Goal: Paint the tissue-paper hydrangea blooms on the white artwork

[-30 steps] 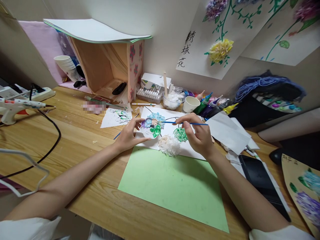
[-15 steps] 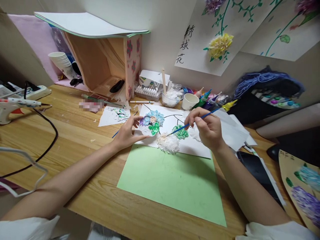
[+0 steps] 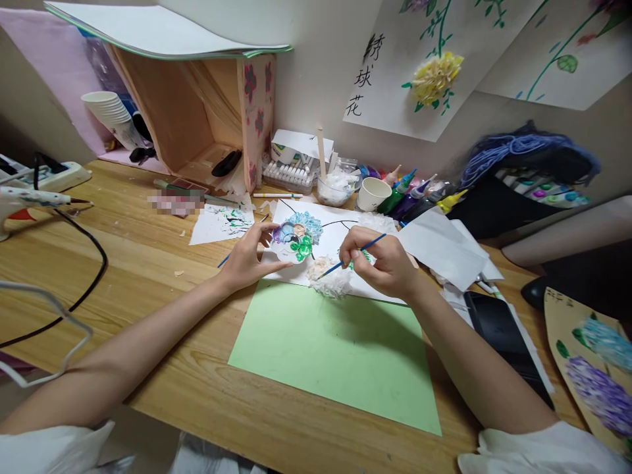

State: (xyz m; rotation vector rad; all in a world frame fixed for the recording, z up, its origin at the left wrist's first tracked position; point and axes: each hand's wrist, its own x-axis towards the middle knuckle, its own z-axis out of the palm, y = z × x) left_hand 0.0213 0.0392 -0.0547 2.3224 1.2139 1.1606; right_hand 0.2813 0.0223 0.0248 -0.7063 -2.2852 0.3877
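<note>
Pinched in my right hand (image 3: 378, 262) is a blue paintbrush (image 3: 336, 266); its tip rests at a white, ruffled flower (image 3: 330, 280) with a peach tint at its upper left. My left hand (image 3: 251, 258) grips a small paint palette (image 3: 292, 245) by its edge, with purple, blue, peach and green paint in its wells. Beneath lies white paper (image 3: 340, 224) with drawn dark branches. A light-blue ruffled flower (image 3: 311, 227) sits behind the palette, and a green one (image 3: 363, 258) is partly covered by my right hand. A green sheet (image 3: 336, 355) lies in front.
Behind the paper stand a paper cup (image 3: 374, 194), a tub of white scraps (image 3: 336, 189) and paint bottles (image 3: 407, 191). A paint-marked paper (image 3: 222, 222) lies left, a glue gun (image 3: 34, 197) with cables farther left. To the right are loose sheets (image 3: 444, 247) and a black phone (image 3: 503, 342).
My right hand has moved left and slightly down, carrying the brush tip further over the white flower. The view has shifted slightly. My left hand still holds the palette.
</note>
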